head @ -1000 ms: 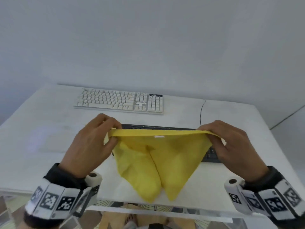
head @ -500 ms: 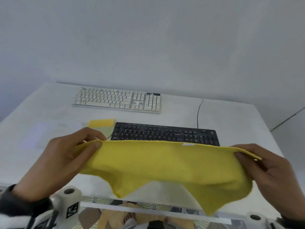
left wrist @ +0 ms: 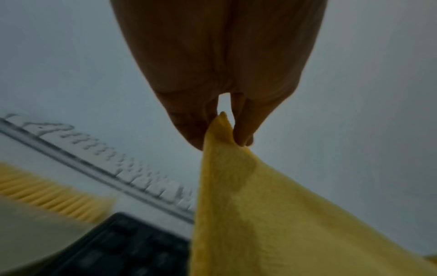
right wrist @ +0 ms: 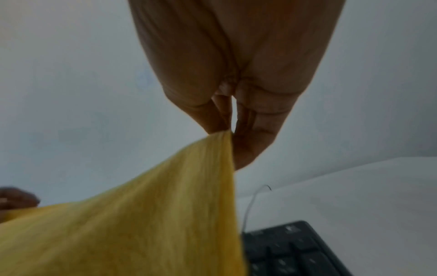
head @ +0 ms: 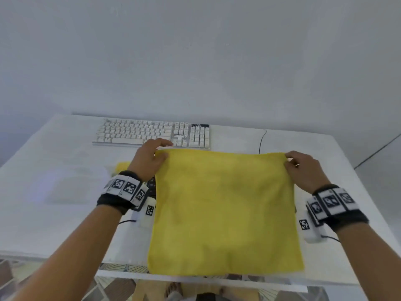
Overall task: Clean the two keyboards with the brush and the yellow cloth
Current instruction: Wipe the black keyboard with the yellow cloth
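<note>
The yellow cloth (head: 223, 209) is spread flat and wide over the near half of the table. My left hand (head: 159, 154) pinches its far left corner (left wrist: 221, 134), and my right hand (head: 288, 160) pinches its far right corner (right wrist: 224, 138). The black keyboard (head: 152, 184) lies under the cloth; only a strip shows by my left wrist, and its right end (right wrist: 293, 250) shows in the right wrist view. The white keyboard (head: 152, 134) lies at the back of the table. The brush's yellow bristles (head: 122, 166) peek out left of my left hand (left wrist: 54, 196).
The white table (head: 54, 192) runs to a near edge (head: 217, 279) just past the cloth's hem. A thin black cable (head: 261, 139) runs back from the black keyboard toward the wall. A pale flat sheet (head: 76, 183) lies on the table's left side.
Both hands have pushed forward and down, carrying the cloth from held up and hanging to spread flat over the black keyboard, which is now almost wholly covered.
</note>
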`<state>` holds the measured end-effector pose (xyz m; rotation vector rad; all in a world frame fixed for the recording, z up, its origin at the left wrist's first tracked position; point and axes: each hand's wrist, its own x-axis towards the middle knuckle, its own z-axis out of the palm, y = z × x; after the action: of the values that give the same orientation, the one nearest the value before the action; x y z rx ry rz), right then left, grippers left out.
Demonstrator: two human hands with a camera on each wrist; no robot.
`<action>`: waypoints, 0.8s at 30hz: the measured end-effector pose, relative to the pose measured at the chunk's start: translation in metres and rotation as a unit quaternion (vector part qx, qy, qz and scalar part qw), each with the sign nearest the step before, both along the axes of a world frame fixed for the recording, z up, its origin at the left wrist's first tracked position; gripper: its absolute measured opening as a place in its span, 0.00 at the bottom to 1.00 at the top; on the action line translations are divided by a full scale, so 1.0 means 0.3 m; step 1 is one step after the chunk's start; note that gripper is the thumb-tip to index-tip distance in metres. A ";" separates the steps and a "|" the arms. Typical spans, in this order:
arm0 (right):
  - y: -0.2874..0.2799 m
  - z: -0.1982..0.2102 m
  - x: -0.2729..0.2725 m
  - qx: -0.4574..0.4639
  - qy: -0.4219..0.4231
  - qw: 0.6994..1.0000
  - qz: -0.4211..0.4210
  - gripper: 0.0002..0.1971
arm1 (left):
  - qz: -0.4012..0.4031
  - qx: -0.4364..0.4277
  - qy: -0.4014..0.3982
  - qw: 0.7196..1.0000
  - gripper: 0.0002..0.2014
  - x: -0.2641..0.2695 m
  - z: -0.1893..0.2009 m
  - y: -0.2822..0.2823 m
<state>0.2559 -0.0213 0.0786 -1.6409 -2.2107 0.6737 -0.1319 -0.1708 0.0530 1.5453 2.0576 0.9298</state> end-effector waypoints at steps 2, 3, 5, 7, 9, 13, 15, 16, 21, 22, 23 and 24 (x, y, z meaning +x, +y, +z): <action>0.011 -0.043 -0.015 -0.032 -0.045 0.998 -0.015 0.17 | 0.014 -0.058 0.015 0.998 0.20 -0.008 -0.057 0.003; 0.001 -0.057 -0.025 -0.035 -0.063 0.997 -0.017 0.19 | 0.020 -0.077 0.021 0.997 0.21 -0.015 -0.084 -0.011; -0.047 -0.077 -0.054 -0.023 -0.077 0.997 0.007 0.21 | 0.033 -0.105 0.050 0.993 0.18 -0.030 -0.131 -0.052; -0.112 -0.094 -0.095 -0.017 -0.088 0.993 0.075 0.21 | 0.050 -0.133 0.074 0.987 0.16 -0.032 -0.158 -0.091; -0.179 -0.108 -0.145 -0.038 -0.112 0.982 0.150 0.24 | 0.060 -0.173 0.092 0.979 0.17 -0.015 -0.167 -0.114; -0.239 -0.164 -0.229 -0.120 -0.176 0.953 0.217 0.31 | 0.076 -0.206 0.092 0.971 0.20 0.031 -0.174 -0.119; -0.248 -0.184 -0.250 -0.148 -0.200 0.945 0.212 0.33 | 0.102 -0.199 0.070 0.972 0.21 0.044 -0.173 -0.111; -0.252 -0.190 -0.257 -0.154 -0.209 0.943 0.208 0.33 | 0.112 -0.200 0.061 0.971 0.21 0.047 -0.172 -0.107; -0.263 -0.211 -0.267 -0.153 -0.218 0.945 0.189 0.33 | 0.130 -0.188 0.001 0.973 0.21 0.050 -0.146 -0.095; -0.265 -0.217 -0.273 -0.153 -0.216 0.947 0.182 0.34 | 0.133 -0.183 -0.021 0.974 0.21 0.049 -0.138 -0.095; -0.268 -0.224 -0.282 -0.152 -0.215 0.949 0.175 0.34 | 0.138 -0.172 -0.041 0.975 0.20 0.047 -0.132 -0.098; -0.273 -0.230 -0.292 -0.149 -0.215 0.950 0.167 0.35 | 0.143 -0.165 -0.065 0.974 0.19 0.045 -0.126 -0.101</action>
<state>0.1684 -0.1031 0.0095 -1.6940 -2.8667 0.8351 -0.1183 -0.2012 0.0151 1.0104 2.2398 0.7129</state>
